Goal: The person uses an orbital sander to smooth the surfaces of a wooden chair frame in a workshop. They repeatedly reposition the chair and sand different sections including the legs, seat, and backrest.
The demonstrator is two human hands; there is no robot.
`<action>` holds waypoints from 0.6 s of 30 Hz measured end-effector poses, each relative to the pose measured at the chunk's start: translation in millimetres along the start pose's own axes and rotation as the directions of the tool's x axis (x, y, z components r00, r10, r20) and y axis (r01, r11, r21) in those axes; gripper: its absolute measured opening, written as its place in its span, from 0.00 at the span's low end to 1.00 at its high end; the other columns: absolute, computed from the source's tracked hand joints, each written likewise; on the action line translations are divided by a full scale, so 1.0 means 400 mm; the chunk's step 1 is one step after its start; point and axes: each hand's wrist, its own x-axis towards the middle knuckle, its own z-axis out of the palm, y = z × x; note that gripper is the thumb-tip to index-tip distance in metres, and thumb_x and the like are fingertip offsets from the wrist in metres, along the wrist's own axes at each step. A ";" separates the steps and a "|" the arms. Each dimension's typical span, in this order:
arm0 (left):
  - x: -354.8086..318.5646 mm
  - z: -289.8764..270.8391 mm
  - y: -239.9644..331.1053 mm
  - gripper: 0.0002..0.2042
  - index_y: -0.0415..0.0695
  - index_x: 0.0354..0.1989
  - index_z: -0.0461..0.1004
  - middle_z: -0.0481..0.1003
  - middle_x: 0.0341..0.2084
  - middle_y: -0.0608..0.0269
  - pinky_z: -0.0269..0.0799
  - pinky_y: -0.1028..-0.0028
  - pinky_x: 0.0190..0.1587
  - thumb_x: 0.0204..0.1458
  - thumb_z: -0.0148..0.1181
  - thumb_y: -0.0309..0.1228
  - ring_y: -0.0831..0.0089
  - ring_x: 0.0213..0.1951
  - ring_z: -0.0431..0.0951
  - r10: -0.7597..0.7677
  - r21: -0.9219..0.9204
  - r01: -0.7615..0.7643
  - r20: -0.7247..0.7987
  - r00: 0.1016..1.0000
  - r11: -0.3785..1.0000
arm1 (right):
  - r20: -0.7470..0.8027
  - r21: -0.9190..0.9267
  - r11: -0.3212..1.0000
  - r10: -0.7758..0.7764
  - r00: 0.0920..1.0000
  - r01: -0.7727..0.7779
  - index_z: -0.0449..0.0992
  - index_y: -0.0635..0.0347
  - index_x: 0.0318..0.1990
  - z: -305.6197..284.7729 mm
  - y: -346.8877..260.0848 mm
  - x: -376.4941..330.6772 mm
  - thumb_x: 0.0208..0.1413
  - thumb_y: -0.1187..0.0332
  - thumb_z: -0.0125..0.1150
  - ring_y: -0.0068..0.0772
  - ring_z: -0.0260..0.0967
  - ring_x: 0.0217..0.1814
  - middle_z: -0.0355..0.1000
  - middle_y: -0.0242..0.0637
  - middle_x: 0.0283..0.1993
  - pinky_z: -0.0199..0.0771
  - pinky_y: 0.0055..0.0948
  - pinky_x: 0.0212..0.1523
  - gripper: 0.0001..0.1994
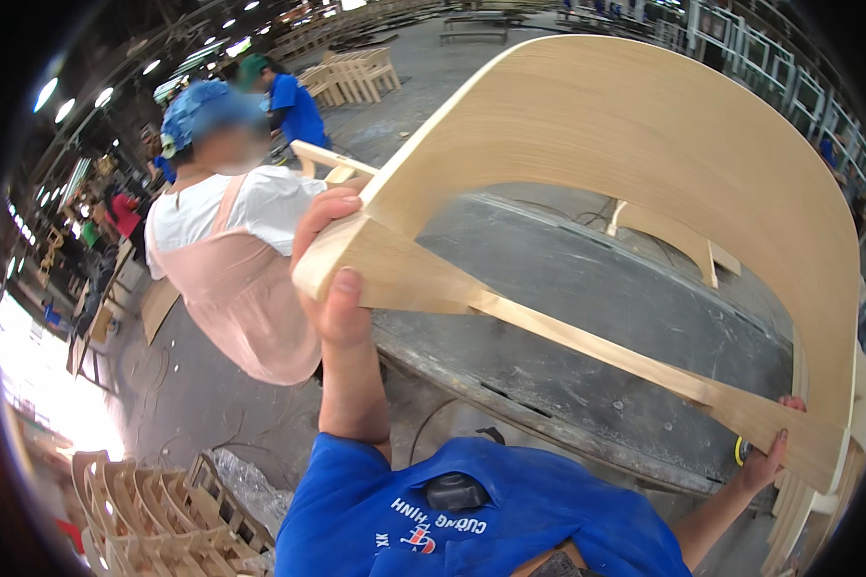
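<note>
The left hand [342, 313] is closed around one end of a pale bentwood chair-back frame [635, 125], thumb on the near face and fingers wrapped over the outer edge. The right hand [765, 466] pinches the frame's opposite end, thumb on the near side and fingertips showing just past the upper edge. Between the two grips runs a slim wooden crossbar [587, 341]; the broad curved panel arches up and away beyond them. The frame is in front of the person, over a dark, scuffed worktable [568, 279]; whether any part of it touches the top cannot be told.

Just beside the right grip is a small yellow-and-black object [741, 450], partly hidden. Beyond the crossbar, past the table's far edge, stands another curved wooden piece [664, 231]. Left of the left grip, close by, is a co-worker in a pink apron [245, 288]. Below and left of that grip sit stacked curved wooden parts [154, 510] near crumpled clear plastic [255, 481].
</note>
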 end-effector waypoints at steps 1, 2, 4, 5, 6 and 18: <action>-0.002 -0.002 -0.001 0.30 0.35 0.46 0.70 0.67 0.45 0.50 0.61 0.66 0.52 0.43 0.61 0.51 0.63 0.49 0.67 0.014 -0.029 -0.014 -0.014 1.000 0.999 | 0.022 -0.018 1.000 -0.002 1.000 0.003 0.60 0.79 0.55 -0.007 0.001 -0.001 0.50 0.68 0.47 0.46 0.58 0.58 0.60 0.52 0.54 0.55 0.45 0.63 0.26; -0.004 -0.004 -0.002 0.30 0.36 0.45 0.70 0.67 0.45 0.49 0.61 0.67 0.51 0.43 0.62 0.51 0.63 0.48 0.67 0.020 -0.027 -0.020 -0.009 1.000 0.999 | 0.044 -0.040 0.999 -0.003 0.999 0.005 0.60 0.80 0.55 -0.013 0.002 -0.005 0.50 0.68 0.47 0.47 0.58 0.59 0.59 0.53 0.54 0.55 0.45 0.63 0.26; -0.008 -0.010 -0.003 0.28 0.38 0.44 0.70 0.67 0.44 0.49 0.61 0.68 0.49 0.43 0.62 0.50 0.64 0.46 0.66 0.034 -0.028 -0.034 -0.002 0.999 0.999 | 0.067 -0.060 0.998 -0.031 0.997 0.035 0.61 0.81 0.56 -0.023 0.007 -0.011 0.52 0.67 0.45 0.48 0.59 0.59 0.61 0.54 0.55 0.55 0.44 0.64 0.27; -0.009 -0.015 -0.002 0.27 0.39 0.43 0.69 0.66 0.43 0.49 0.61 0.70 0.47 0.43 0.62 0.50 0.67 0.43 0.66 0.051 -0.028 -0.050 0.025 0.998 0.998 | 0.020 -0.078 0.997 -0.026 0.999 0.028 0.61 0.81 0.56 -0.027 0.008 -0.013 0.52 0.66 0.45 0.49 0.60 0.59 0.61 0.54 0.55 0.56 0.44 0.64 0.27; -0.013 -0.018 0.000 0.28 0.39 0.43 0.69 0.66 0.42 0.49 0.61 0.70 0.46 0.43 0.63 0.50 0.67 0.43 0.66 0.056 -0.030 -0.056 0.012 0.998 0.998 | 0.003 -0.097 0.995 -0.032 0.999 0.032 0.61 0.80 0.56 -0.032 0.012 -0.018 0.53 0.66 0.44 0.49 0.60 0.59 0.61 0.55 0.55 0.56 0.44 0.64 0.27; -0.061 -0.061 -0.001 0.28 0.52 0.44 0.69 0.63 0.45 0.46 0.64 0.58 0.50 0.58 0.30 0.61 0.56 0.45 0.66 0.241 -0.143 -0.231 0.060 0.969 0.962 | 0.007 -0.111 0.994 0.000 1.000 0.001 0.62 0.78 0.57 -0.068 -0.004 -0.066 0.56 0.62 0.44 0.48 0.58 0.62 0.60 0.54 0.57 0.53 0.43 0.65 0.27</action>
